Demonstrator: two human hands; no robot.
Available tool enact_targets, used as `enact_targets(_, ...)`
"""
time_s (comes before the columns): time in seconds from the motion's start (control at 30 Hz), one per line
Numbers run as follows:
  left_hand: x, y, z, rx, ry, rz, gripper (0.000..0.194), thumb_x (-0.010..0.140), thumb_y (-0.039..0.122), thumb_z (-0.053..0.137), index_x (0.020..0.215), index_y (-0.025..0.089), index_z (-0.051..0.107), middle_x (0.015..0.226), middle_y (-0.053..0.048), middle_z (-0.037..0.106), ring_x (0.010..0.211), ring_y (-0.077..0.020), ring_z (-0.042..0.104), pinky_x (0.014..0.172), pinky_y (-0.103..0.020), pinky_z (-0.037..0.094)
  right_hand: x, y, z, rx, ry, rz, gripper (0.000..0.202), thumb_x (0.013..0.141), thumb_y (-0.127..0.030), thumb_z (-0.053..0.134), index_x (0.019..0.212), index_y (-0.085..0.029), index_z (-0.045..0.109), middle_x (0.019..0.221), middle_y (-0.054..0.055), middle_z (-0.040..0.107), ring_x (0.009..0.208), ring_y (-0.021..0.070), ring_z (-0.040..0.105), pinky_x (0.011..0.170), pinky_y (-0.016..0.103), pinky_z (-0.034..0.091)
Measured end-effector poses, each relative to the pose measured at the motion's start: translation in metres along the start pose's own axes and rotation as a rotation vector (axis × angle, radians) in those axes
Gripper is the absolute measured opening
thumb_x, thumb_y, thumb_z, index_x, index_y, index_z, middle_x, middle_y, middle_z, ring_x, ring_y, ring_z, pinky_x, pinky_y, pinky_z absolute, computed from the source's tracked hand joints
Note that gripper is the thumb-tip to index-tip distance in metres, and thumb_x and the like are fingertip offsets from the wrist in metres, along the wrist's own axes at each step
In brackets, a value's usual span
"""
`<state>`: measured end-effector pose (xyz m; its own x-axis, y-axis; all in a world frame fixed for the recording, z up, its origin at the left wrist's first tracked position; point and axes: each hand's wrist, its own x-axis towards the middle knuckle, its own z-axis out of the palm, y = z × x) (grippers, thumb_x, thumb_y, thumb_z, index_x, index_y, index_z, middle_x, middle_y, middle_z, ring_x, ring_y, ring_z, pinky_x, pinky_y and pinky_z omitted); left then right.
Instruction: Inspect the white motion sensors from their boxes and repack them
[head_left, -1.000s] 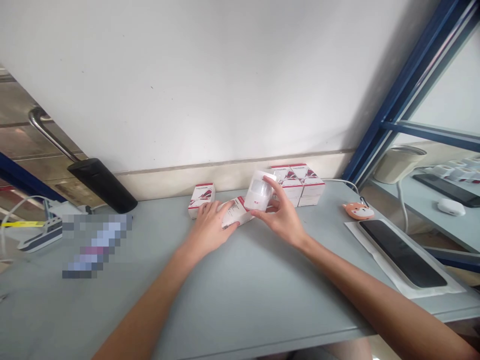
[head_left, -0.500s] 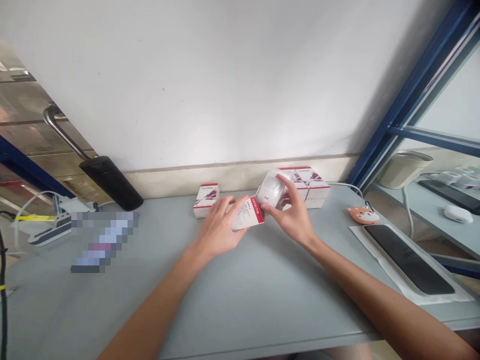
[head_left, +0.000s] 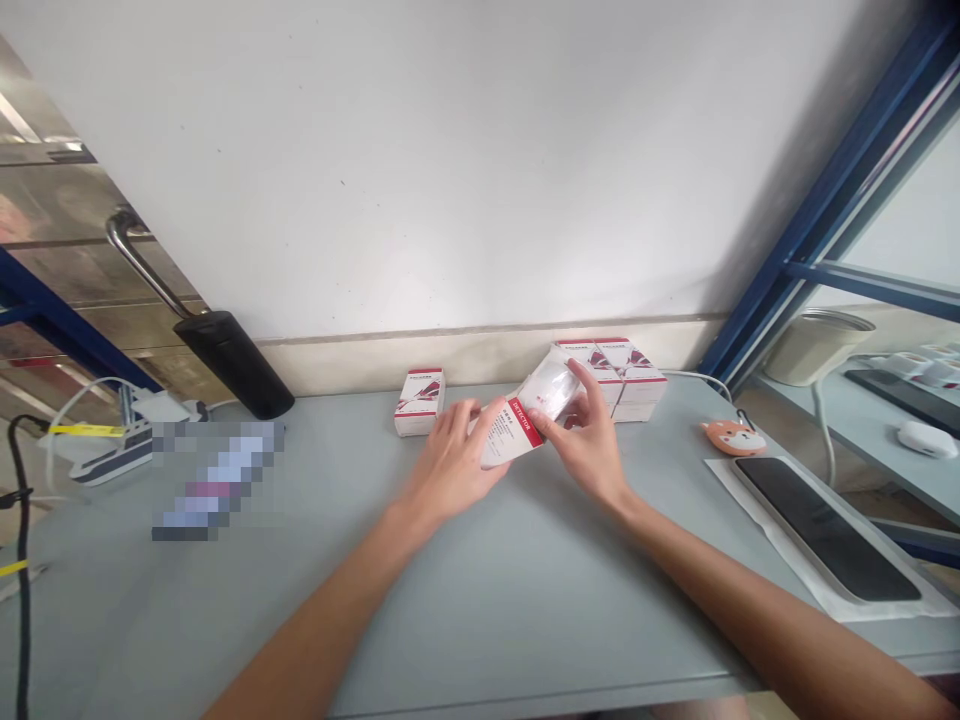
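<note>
My left hand (head_left: pixel 454 462) is closed around a small white box (head_left: pixel 507 438) with a red band reading DETECTOR. The box is tilted, its upper right end against a white detector (head_left: pixel 553 388) in clear plastic wrapping. Thumb and fingers of my right hand (head_left: pixel 596 440) grip the wrapped detector from its right side. The detector's lower part is hidden at the box's end, and I cannot tell how deep it sits inside.
One white-and-red box (head_left: pixel 418 402) stands left of my hands, and more such boxes (head_left: pixel 637 390) stand behind the right one. A black cylinder (head_left: pixel 232 365) leans at the left near a power strip (head_left: pixel 127 450). On the right lie an orange animal-faced case (head_left: pixel 733 437) and a dark phone-like slab (head_left: pixel 825 525).
The wrapped detector has come lower and closer to the box, with less of it showing. Both hands remain on their items, and the whole view has shifted slightly.
</note>
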<state>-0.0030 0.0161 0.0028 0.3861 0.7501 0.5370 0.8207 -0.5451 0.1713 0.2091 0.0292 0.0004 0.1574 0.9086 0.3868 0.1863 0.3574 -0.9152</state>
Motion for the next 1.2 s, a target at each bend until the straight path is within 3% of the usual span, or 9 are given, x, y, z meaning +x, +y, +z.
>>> enact_targets(0.27, -0.002, 0.001, 0.007, -0.057, 0.140, -0.079, 0.071, 0.086, 0.028, 0.076, 0.148, 0.035, 0.042, 0.122, -0.009, 0.053, 0.113, -0.0304, 0.062, 0.094, -0.046, 0.056, -0.001, 0.003, 0.000, 0.025, -0.165, -0.125, 0.068, 0.099, -0.046, 0.068, 0.161, -0.035, 0.041, 0.136, 0.008, 0.067, 0.109, 0.0250, 0.065, 0.097, 0.046, 0.056)
enact_targets(0.4, 0.000, 0.004, 0.005, -0.148, 0.165, -0.157, 0.068, 0.084, 0.028, 0.077, 0.144, 0.031, 0.045, 0.120, -0.010, 0.054, 0.114, -0.0303, 0.061, 0.095, -0.047, 0.056, -0.002, 0.003, -0.004, -0.091, -0.256, -0.231, 0.055, 0.106, -0.044, 0.056, 0.160, -0.038, 0.045, 0.144, 0.007, 0.064, 0.118, 0.0269, 0.062, 0.106, 0.051, 0.052)
enact_targets(0.6, -0.001, 0.004, 0.008, -0.326, 0.193, -0.155, 0.074, 0.084, 0.028, 0.080, 0.146, 0.033, 0.040, 0.129, -0.010, 0.054, 0.128, -0.0309, 0.055, 0.105, -0.047, 0.052, -0.006, -0.003, -0.006, -0.267, -0.279, -0.397, 0.047, 0.108, -0.037, 0.050, 0.156, -0.040, 0.052, 0.141, 0.010, 0.060, 0.128, 0.0309, 0.058, 0.108, 0.053, 0.051)
enact_targets(0.73, -0.003, 0.009, 0.013, -0.470, 0.209, -0.197, 0.075, 0.084, 0.031, 0.082, 0.144, 0.031, 0.037, 0.135, -0.011, 0.051, 0.131, -0.0309, 0.054, 0.109, -0.049, 0.049, -0.008, -0.005, -0.006, -0.209, -0.206, -0.360, 0.078, 0.104, -0.041, 0.060, 0.169, -0.038, 0.016, 0.139, 0.011, 0.063, 0.119, 0.0306, 0.063, 0.105, 0.055, 0.052)
enact_targets(0.8, -0.004, 0.010, 0.015, -0.541, 0.175, -0.221, 0.076, 0.085, 0.034, 0.082, 0.144, 0.030, 0.033, 0.138, -0.013, 0.048, 0.133, -0.0309, 0.054, 0.109, -0.049, 0.048, -0.009, -0.006, -0.006, -0.187, -0.193, -0.340, 0.086, 0.102, -0.042, 0.064, 0.169, -0.035, 0.010, 0.141, 0.012, 0.063, 0.119, 0.0304, 0.064, 0.105, 0.055, 0.052)
enact_targets(0.93, -0.008, 0.006, 0.016, -0.685, 0.067, -0.200, 0.082, 0.085, 0.037, 0.082, 0.143, 0.029, 0.025, 0.146, -0.015, 0.041, 0.135, -0.0308, 0.053, 0.110, -0.048, 0.048, -0.009, -0.011, -0.007, -0.250, -0.178, -0.429, 0.065, 0.101, -0.039, 0.064, 0.159, -0.032, 0.035, 0.146, 0.015, 0.060, 0.121, 0.0314, 0.063, 0.103, 0.054, 0.053)
enact_targets(1.03, -0.008, 0.002, 0.013, -0.784, 0.039, -0.147, 0.071, 0.092, 0.041, 0.075, 0.142, 0.029, 0.026, 0.142, -0.014, 0.044, 0.131, -0.0306, 0.053, 0.107, -0.049, 0.049, -0.007, -0.015, -0.008, -0.312, -0.164, -0.523, 0.037, 0.103, -0.033, 0.060, 0.139, -0.029, 0.056, 0.136, 0.013, 0.062, 0.123, 0.0311, 0.060, 0.105, 0.054, 0.052)
enact_targets(1.1, -0.007, 0.003, 0.009, -0.820, 0.087, -0.108, 0.055, 0.099, 0.042, 0.065, 0.140, 0.028, 0.032, 0.136, -0.012, 0.048, 0.127, -0.0291, 0.054, 0.108, -0.049, 0.048, -0.007, -0.019, -0.009, -0.333, -0.182, -0.563, 0.024, 0.103, -0.029, 0.057, 0.126, -0.028, 0.064, 0.131, 0.012, 0.061, 0.124, 0.0301, 0.058, 0.107, 0.054, 0.051)
enact_targets(1.2, -0.004, 0.007, 0.002, -0.852, 0.211, -0.069, 0.041, 0.104, 0.039, 0.056, 0.140, 0.029, 0.039, 0.137, -0.011, 0.049, 0.128, -0.0274, 0.055, 0.112, -0.050, 0.046, -0.009, -0.024, -0.010, -0.328, -0.249, -0.607, 0.023, 0.103, -0.025, 0.055, 0.122, -0.028, 0.067, 0.126, 0.010, 0.059, 0.119, 0.0280, 0.060, 0.104, 0.051, 0.053)
